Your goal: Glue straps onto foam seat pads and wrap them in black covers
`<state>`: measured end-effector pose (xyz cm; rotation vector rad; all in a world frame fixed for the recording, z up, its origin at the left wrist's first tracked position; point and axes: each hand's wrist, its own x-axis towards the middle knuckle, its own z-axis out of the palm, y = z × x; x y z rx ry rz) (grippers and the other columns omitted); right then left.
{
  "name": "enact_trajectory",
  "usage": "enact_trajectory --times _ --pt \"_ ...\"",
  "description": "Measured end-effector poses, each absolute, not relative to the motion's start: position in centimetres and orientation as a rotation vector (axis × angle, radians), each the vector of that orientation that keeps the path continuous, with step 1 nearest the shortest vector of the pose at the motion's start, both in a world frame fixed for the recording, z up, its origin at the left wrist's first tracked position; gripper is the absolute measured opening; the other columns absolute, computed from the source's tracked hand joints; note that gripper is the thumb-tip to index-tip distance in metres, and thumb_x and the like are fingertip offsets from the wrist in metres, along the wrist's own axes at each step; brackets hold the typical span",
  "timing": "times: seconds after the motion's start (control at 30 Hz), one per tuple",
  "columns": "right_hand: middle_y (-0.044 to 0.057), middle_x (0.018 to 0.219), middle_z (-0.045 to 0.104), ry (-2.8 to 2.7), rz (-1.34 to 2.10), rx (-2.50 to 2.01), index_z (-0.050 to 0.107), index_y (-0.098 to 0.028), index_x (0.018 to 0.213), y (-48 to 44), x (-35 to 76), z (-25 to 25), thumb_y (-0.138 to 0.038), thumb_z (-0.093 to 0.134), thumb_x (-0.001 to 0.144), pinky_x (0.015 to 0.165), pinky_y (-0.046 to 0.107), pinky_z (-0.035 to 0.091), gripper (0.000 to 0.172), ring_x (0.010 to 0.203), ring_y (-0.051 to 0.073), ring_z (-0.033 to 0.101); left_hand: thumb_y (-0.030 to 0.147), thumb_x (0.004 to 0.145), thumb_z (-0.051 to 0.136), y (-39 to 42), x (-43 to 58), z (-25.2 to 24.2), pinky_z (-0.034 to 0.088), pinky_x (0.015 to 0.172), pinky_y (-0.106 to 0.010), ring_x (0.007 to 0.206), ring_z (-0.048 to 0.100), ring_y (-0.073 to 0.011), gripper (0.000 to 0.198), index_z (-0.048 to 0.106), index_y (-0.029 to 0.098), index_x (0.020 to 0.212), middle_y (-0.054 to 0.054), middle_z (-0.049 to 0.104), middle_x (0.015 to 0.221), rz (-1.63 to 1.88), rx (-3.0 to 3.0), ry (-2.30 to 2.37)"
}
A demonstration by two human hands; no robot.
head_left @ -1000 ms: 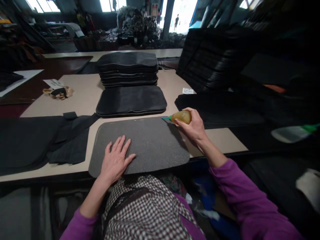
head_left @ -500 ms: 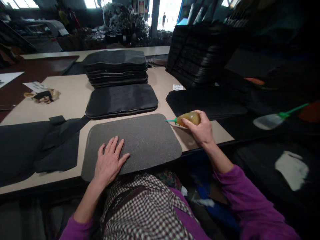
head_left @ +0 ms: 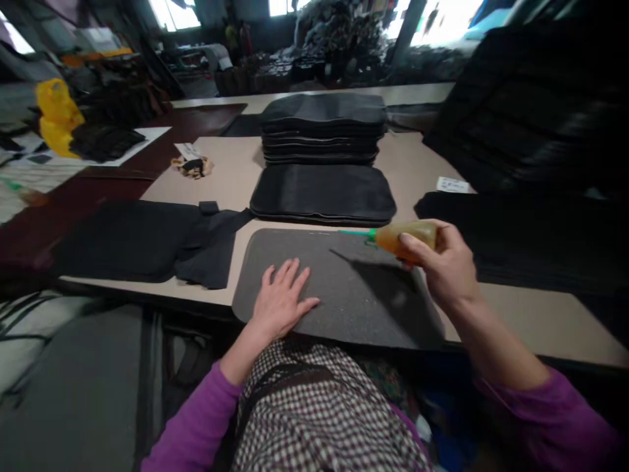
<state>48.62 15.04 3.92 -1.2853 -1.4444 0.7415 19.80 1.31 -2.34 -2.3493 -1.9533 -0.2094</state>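
Note:
A dark grey panel with rounded corners (head_left: 344,295) lies flat at the table's front edge. My left hand (head_left: 282,298) rests on its left part, palm down with fingers spread. In my right hand (head_left: 449,262) is a squeeze bottle (head_left: 400,237) of amber liquid with a thin green nozzle. The bottle is held sideways above the panel, its nozzle pointing left, and its shadow falls on the panel. Short pale marks show along the panel's far edge.
Black panels (head_left: 322,193) lie just behind, with a taller stack (head_left: 322,128) beyond. Black fabric pieces (head_left: 206,246) are on the left. At right are more black pieces (head_left: 521,242), a white label (head_left: 453,185) and a big dark stack (head_left: 531,111). A crumpled scrap (head_left: 194,167) sits at back left.
The view has turned to the left. My right hand has lifted the bottle from near the panel's far right corner and brought it over the panel. My left hand stays flat on the panel.

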Motion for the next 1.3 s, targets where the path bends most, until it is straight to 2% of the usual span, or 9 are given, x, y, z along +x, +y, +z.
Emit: enact_trajectory --times 0.1,0.27,0.5,0.73,0.87,1.0,1.07,1.17,1.3 --pt "0.005 0.104 0.069 -1.515 1.118 -1.099 0.062 -0.023 0.116 16.4 41.8 3.0 -0.061 0.087 0.073 0.050 0.031 0.051 0.062 0.068 0.019 0.062 0.070 0.106 0.027 1.4 19.7 -2.5 0.030 0.127 -0.056 0.160 0.032 -0.0265 0.072 0.043 0.027 0.162 -0.009 0.035 0.173 -0.240 -2.325 -1.966" --pt "0.004 0.102 0.066 -1.668 1.186 -0.986 0.056 -0.024 0.118 18.2 32.7 1.6 -0.066 0.084 0.069 0.052 0.032 0.053 0.071 0.075 0.022 0.062 0.070 0.106 0.028 1.2 19.7 -2.7 0.030 0.127 -0.056 0.160 0.032 -0.0264 0.072 0.044 0.026 0.161 -0.010 0.038 0.172 -0.297 -2.316 -1.957" --pt "0.011 0.118 0.065 -1.898 0.801 -0.925 0.056 -0.023 0.117 20.1 28.9 0.1 -0.066 0.076 0.075 0.099 0.050 0.053 0.063 0.110 0.031 0.061 0.069 0.106 0.027 1.2 19.8 -2.4 0.030 0.127 -0.057 0.160 0.032 -0.0266 0.072 0.046 0.024 0.159 -0.011 0.039 0.171 -0.347 -2.324 -1.966" --pt "0.012 0.121 0.064 -1.887 0.551 -0.892 0.058 -0.022 0.120 20.2 31.1 0.8 -0.063 0.077 0.076 0.104 0.049 0.049 0.063 0.113 0.031 0.061 0.068 0.106 0.028 1.2 19.6 -2.2 0.030 0.128 -0.058 0.160 0.032 -0.0278 0.072 0.046 0.025 0.161 -0.011 0.038 0.171 -0.334 -2.362 -1.977" --pt "0.008 0.115 0.066 -1.649 0.844 -0.995 0.057 -0.024 0.122 18.7 34.7 2.6 -0.061 0.076 0.076 0.078 0.040 0.056 0.062 0.094 0.026 0.065 0.068 0.105 0.032 1.2 19.9 -2.1 0.028 0.129 -0.058 0.161 0.030 -0.0288 0.072 0.043 0.025 0.162 -0.012 0.035 0.173 -0.322 -2.378 -2.012" --pt "0.010 0.105 0.063 -1.276 1.226 -1.052 0.056 -0.022 0.115 16.5 40.3 4.1 -0.058 0.069 0.077 0.045 0.028 0.036 0.054 0.065 0.017 0.057 0.056 0.110 0.027 1.0 19.0 -1.1 0.022 0.132 -0.057 0.164 0.023 -0.0263 0.064 0.033 0.026 0.167 -0.010 0.032 0.175 -0.515 -2.504 -2.087" --pt "0.011 0.103 0.061 -1.184 1.270 -1.044 0.057 -0.023 0.109 15.4 43.0 4.2 -0.054 0.069 0.077 0.042 0.026 0.029 0.046 0.060 0.015 0.053 0.048 0.112 0.025 0.5 17.2 -0.2 0.024 0.132 -0.052 0.164 0.023 -0.0229 0.058 0.033 0.026 0.165 -0.008 0.031 0.175 -0.833 -2.517 -2.122" --pt "0.011 0.102 0.061 -1.163 1.279 -1.105 0.060 -0.024 0.102 12.9 45.0 3.7 -0.047 0.075 0.076 0.043 0.027 0.036 0.039 0.067 0.018 0.058 0.039 0.112 0.028 0.0 13.5 1.5 0.034 0.127 -0.046 0.155 0.042 -0.0211 0.052 0.039 0.021 0.160 -0.013 0.046 0.166 -1.333 -2.363 -2.128" --pt "0.008 0.097 0.066 -1.446 1.414 -1.178 0.067 -0.025 0.107 8.7 42.6 2.7 -0.056 0.085 0.073 0.041 0.028 0.044 0.049 0.069 0.020 0.060 0.035 0.110 0.035 1.1 9.3 3.0 0.047 0.114 -0.039 0.130 0.064 -0.0204 0.045 0.053 0.017 0.147 -0.013 0.068 0.142 -1.255 -2.503 -2.108"
